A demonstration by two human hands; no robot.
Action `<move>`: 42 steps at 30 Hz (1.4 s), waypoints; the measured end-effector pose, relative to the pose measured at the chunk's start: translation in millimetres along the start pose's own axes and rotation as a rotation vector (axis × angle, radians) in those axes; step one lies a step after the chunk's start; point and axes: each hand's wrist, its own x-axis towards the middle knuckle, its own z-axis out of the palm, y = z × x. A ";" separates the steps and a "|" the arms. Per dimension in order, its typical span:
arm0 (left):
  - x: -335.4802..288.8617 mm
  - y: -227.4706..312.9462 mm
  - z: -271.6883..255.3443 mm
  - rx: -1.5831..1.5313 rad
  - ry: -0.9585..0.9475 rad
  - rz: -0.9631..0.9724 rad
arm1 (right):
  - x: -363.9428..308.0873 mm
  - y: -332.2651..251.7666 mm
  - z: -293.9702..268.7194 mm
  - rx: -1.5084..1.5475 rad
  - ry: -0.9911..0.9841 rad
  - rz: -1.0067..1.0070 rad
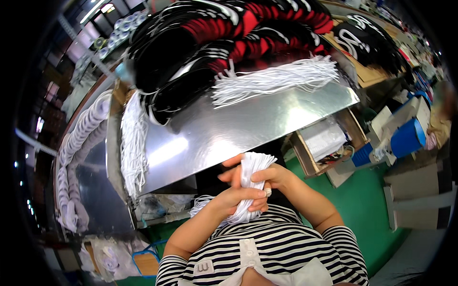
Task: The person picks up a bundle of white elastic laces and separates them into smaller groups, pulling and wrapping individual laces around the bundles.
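Observation:
A thick bundle of white shoelaces (256, 163) is held in front of my chest, just off the near edge of the metal table. My left hand (237, 194) is closed around its lower part, thumb across the front. Higher up, my right hand (270, 177) grips the same bundle from the right, its thumb pressed on the laces. Part of the bundle is hidden behind my fingers. More white laces (201, 204) trail beside my left forearm, at my lap.
Long rows of black and red shoe uppers (243, 24) cover the back of the metal table (205, 138). Lace piles lie at its back (279, 80) and left edge (133, 143). An open wooden drawer (311, 164) and a blue bin (409, 138) stand right; stacked whitish pieces (82, 121) curve along the left.

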 end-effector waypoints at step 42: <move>-123.9 317.0 31.1 0.115 0.478 1.473 | -27.8 63.4 86.4 -1.673 -0.167 -0.226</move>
